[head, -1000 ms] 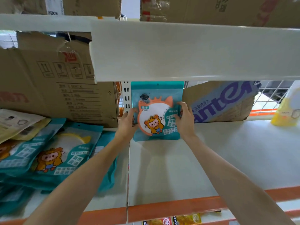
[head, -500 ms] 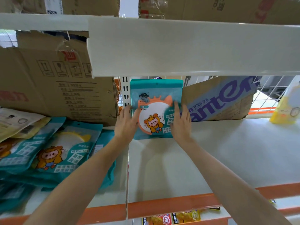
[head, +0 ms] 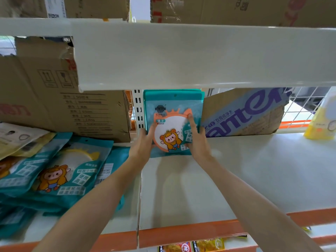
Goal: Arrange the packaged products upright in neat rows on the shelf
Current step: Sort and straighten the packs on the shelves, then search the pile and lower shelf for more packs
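A teal packaged product (head: pixel 172 110) with a cartoon figure stands upright at the back of the white shelf (head: pixel 236 170), with at least one more like it right behind. My left hand (head: pixel 142 145) rests against its left edge, fingers pointing up and thumb over the front. My right hand (head: pixel 197 140) presses straight fingers flat on the right part of its front. A pile of the same teal packages (head: pixel 60 171) lies flat on the shelf to the left.
A brown cardboard box (head: pixel 63 106) stands behind the flat pile. A tilted box with blue lettering (head: pixel 245 113) sits just right of the upright package. A yellow package (head: pixel 321 120) is at far right. The upper shelf board (head: pixel 200 55) hangs low overhead.
The upright package has stayed at the back of the shelf. My right fingers have slid higher up its front, and my left hand has closed in on its left edge.
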Tool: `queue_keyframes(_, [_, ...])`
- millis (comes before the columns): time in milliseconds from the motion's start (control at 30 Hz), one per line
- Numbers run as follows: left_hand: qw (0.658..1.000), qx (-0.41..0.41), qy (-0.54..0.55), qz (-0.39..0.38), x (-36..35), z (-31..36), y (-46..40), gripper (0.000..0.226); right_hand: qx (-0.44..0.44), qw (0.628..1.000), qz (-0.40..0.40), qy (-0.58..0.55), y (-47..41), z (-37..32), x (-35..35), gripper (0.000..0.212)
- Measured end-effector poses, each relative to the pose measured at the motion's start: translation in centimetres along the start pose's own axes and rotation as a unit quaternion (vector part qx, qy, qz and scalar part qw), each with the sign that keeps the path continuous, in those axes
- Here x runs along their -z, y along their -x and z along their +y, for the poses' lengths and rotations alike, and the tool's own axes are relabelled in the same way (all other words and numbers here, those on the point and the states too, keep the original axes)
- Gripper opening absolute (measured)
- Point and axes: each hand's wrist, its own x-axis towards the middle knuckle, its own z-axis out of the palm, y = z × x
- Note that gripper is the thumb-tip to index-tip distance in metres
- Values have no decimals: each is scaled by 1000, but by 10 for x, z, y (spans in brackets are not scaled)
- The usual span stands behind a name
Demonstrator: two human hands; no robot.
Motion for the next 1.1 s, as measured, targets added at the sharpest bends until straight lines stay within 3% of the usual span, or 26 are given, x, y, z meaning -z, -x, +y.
queue_keyframes(67, [1000, 1, -19, 2, 1, 1, -2, 91, 17, 999, 31, 22, -3, 3, -1, 44])
queue_keyframes(200, [999, 8, -30, -8, 1, 4, -3, 88, 66, 992, 19, 102, -9, 15, -15, 57])
queue_keyframes(300, [999, 5, -37, -10, -1, 3, -2, 86, 29, 994, -7, 108, -6, 6, -12, 74])
queue_keyframes(433, [1000, -9, -27, -11, 1, 1, 3, 81, -62, 998, -19, 2, -1, -4, -6, 104])
queue_keyframes(533, [999, -22, -24, -27, 10, 1, 12, 74, -67, 995, -14, 71, 3, -6, -5, 114])
queue_keyframes(667, [997, -43, -57, -9, 38, -7, 30, 49, -81, 988, 1, 133, 7, -14, 7, 98])
queue_keyframes(833, [993, -56, -79, 73, 78, -51, 65, 27, -15, 986, 86, 140, 11, -53, 9, 69])
queue_keyframes(967, [986, -47, -93, 131, 109, -97, 97, 19, 61, 995, 38, 64, 14, -110, -9, 55])
queue_keyframes(1100, [979, 19, -116, 168, 142, -135, 140, 13, 148, 985, -55, -67, 23, -168, -42, 46])
